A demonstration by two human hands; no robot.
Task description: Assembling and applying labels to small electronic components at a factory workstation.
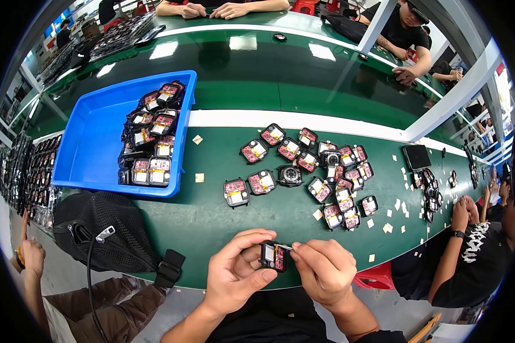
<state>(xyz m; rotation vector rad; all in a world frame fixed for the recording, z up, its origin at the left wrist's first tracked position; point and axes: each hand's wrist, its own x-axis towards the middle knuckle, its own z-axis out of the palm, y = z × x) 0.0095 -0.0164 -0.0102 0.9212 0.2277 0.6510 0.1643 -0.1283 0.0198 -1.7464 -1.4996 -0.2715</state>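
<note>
Close to the table's front edge, my left hand (234, 268) is closed round a small black watch-like case (273, 257), its open back showing a red circuit board and a pale rectangular part. My right hand (326, 268) pinches a thin metal tool, seemingly tweezers (284, 247), whose tip reaches the upper part of that case. Fingers hide much of the tool. Beyond my hands lie several similar open cases (344, 199) with red boards, loosely grouped. A few, such as one dark round-faced case (290, 175), lie the other way up.
A blue bin (183, 137) at the left holds stacked cases along its right side. A black mesh bag (103, 231) with a strap sits at the table's left front edge. Small pale paper squares (388, 227) are scattered right. Co-workers sit at the right (469, 263) and across the conveyor (229, 68).
</note>
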